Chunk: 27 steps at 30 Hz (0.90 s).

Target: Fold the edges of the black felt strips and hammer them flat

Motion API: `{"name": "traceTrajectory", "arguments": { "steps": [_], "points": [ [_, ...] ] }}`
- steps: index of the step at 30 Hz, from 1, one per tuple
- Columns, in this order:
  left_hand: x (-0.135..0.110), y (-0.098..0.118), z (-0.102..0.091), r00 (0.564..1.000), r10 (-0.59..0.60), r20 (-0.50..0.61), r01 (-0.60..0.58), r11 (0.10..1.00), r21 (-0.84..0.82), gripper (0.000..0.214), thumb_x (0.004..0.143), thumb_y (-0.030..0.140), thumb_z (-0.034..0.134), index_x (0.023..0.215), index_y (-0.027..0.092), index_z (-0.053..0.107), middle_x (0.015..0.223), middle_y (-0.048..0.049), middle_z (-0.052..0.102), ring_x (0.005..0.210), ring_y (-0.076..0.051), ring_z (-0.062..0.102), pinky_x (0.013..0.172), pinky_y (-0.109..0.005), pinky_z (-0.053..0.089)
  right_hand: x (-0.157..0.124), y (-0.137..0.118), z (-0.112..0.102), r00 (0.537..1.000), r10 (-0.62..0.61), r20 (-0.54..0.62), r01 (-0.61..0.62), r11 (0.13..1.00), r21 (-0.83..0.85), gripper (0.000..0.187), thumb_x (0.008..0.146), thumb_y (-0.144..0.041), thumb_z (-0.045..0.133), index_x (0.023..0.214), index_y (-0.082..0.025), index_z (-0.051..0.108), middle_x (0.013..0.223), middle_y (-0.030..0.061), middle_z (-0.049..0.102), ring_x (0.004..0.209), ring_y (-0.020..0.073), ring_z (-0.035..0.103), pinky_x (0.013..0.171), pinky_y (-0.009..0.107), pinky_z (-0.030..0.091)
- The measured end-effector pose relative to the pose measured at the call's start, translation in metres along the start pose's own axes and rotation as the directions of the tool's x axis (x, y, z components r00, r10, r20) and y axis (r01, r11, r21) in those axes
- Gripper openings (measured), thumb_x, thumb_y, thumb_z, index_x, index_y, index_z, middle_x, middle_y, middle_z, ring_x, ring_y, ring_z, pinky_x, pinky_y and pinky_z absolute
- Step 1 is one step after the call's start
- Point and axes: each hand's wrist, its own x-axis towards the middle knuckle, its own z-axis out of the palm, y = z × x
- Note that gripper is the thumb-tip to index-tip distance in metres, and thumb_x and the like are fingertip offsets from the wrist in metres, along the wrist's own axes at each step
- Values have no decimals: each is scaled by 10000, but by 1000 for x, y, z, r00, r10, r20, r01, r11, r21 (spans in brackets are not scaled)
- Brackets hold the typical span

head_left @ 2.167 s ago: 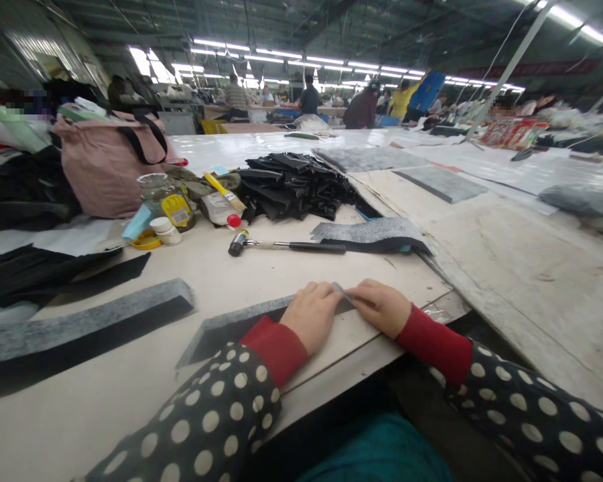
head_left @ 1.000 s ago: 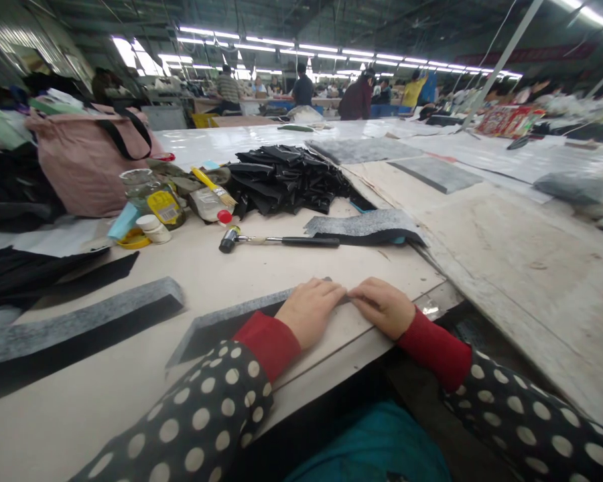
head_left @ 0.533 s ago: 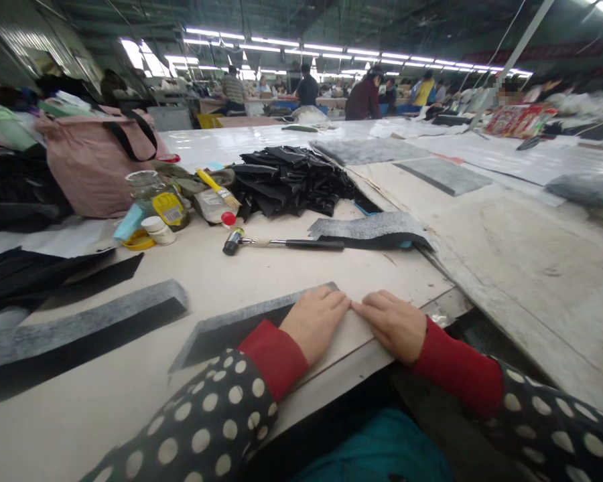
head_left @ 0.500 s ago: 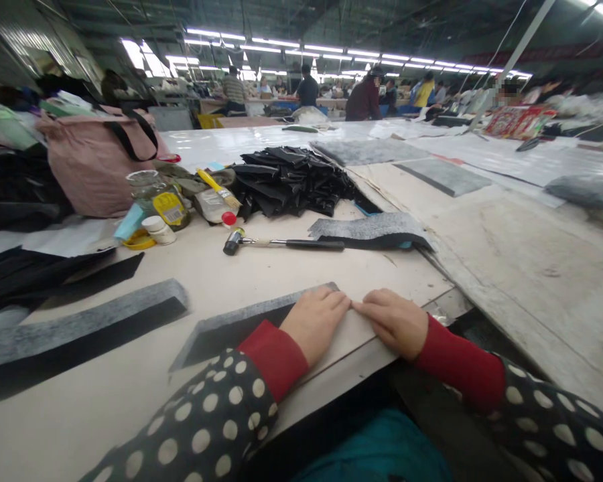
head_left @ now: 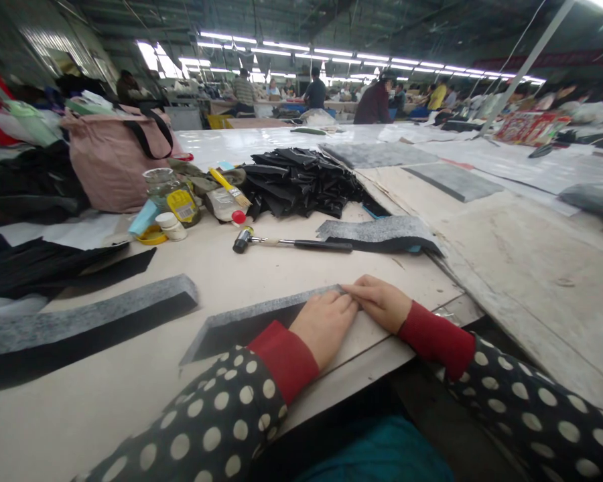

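Note:
A black strip with a grey, felt-like folded edge lies slantwise on the pale work table. My left hand rests flat over its right part, covering much of the black side. My right hand is at the strip's far right corner, forefinger stretched along the edge and the other fingers bent in. Its fingertips meet those of my left hand there; my thumbs are mostly hidden. A similar grey and black strip lies to the left.
Beyond my hands lie a mallet, another grey strip and a heap of black pieces. A brush, glass jar and pink bag stand farther left. A worn board covers the right side. People work in the background.
My right hand has shifted left and slightly away from me, its forefinger now reaching over the strip's corner. My left hand stays on the strip. The view has turned slightly left.

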Motion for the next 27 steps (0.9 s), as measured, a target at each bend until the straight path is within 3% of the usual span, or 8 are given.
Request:
{"name": "traceTrajectory", "arguments": {
  "steps": [5,12,16,21,23,25,27],
  "points": [
    [0,-1,0,1000,7,-7,-7,1000,-24,272,857,164,338,1092,135,472,1033,-60,534,976,-190,447,830,-335,407,1,-4,1,997,-41,65,49,989,-141,343,795,-123,355,1077,-105,549,784,84,529,727,162,484,680,300,435],
    [2,-10,0,1000,-16,-5,15,989,-146,190,841,160,383,970,145,522,990,-49,549,939,-165,472,852,-297,403,17,-27,-4,961,85,263,30,913,-406,243,772,-100,402,948,-102,569,771,83,509,698,175,455,664,305,410],
    [3,-22,-1,993,-111,-50,98,972,-213,179,818,114,387,915,171,525,939,-24,550,888,-143,478,814,-268,412,21,-30,-6,954,127,271,15,885,-465,227,744,-64,413,876,-106,593,760,83,513,707,178,470,674,300,404],
    [1,-34,-5,944,-316,-93,302,943,-140,236,789,284,491,1007,194,501,1004,-32,521,923,-194,452,789,-339,406,13,-19,-9,976,160,148,-126,969,-212,302,788,-140,393,1028,-136,577,811,74,528,737,150,504,712,278,411],
    [0,-35,-5,937,-341,-73,331,936,-120,281,786,329,497,1042,212,493,1034,-28,516,940,-203,446,787,-353,403,9,-17,-12,963,247,108,-239,967,-85,293,786,-189,420,1027,-138,579,793,62,536,727,143,511,706,278,414],
    [-1,-35,-4,940,-338,-55,331,938,-104,268,799,338,479,1040,224,500,1059,-24,513,963,-204,439,796,-354,395,6,-17,-16,896,399,192,-416,907,56,302,770,-224,448,1033,-130,561,691,26,524,605,120,499,590,263,420],
    [-2,-34,-3,942,-331,-52,325,941,-100,256,810,334,463,1039,228,505,1078,-25,509,984,-199,431,808,-350,386,6,-19,-22,773,510,376,-608,766,209,318,763,-258,455,1047,-131,522,611,-13,497,470,87,451,440,227,371]
  ]
}}
